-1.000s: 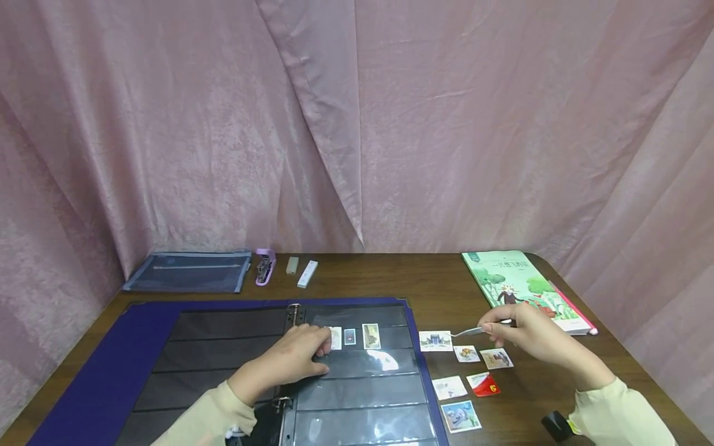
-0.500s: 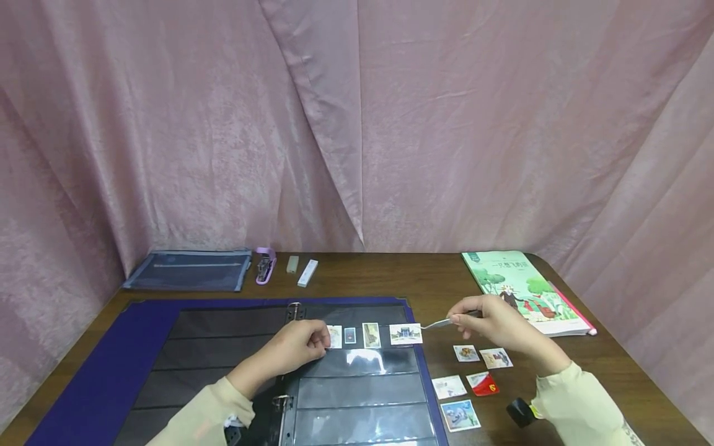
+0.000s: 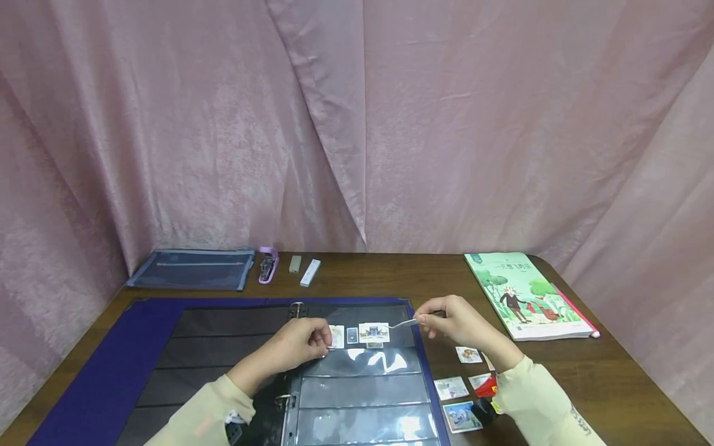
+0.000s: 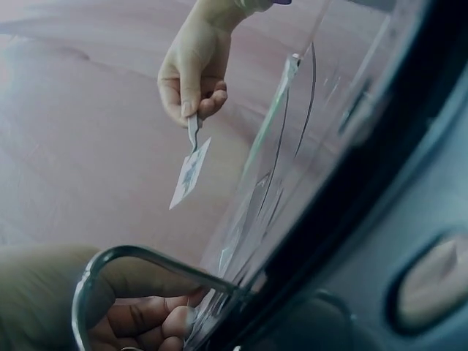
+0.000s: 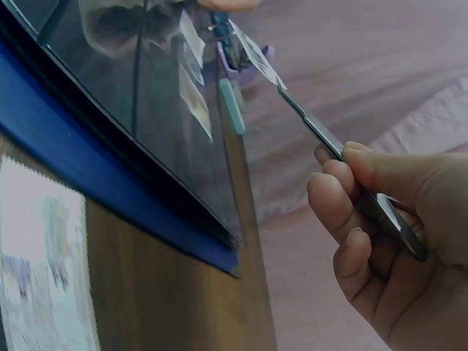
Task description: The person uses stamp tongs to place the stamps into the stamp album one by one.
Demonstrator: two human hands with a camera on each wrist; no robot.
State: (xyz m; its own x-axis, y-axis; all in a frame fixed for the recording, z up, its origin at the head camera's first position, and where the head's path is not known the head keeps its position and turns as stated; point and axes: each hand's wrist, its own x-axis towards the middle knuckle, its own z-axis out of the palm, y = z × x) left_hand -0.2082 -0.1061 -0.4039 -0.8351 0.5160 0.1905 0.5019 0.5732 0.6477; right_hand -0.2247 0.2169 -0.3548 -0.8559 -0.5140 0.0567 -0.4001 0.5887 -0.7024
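My right hand [image 3: 454, 322] holds metal tweezers [image 5: 318, 131], whose tips grip the edge of a white postage stamp [image 3: 374, 332] with a blue building on it. The stamp hangs above the black right-hand page of an open stamp album [image 3: 89, 365]. My left hand [image 3: 301, 342] pinches the edge of a clear pocket strip [image 4: 196, 311] near the binder rings. Two stamps, a pale one [image 3: 337, 336] and a small blue one [image 3: 352, 336], sit in that row; the held stamp covers most of a third.
Right of the album lie several loose stamps, among them a red one [image 3: 486, 388] and a blue one [image 3: 462, 417]. Behind are a green book [image 3: 519, 297], a mesh pouch [image 3: 192, 271], a purple stapler [image 3: 268, 266] and a small white block [image 3: 310, 272].
My right hand has carried the building stamp leftward in the tweezers, from the table to above the page. My left hand's fingers have drawn in at the row's left end.
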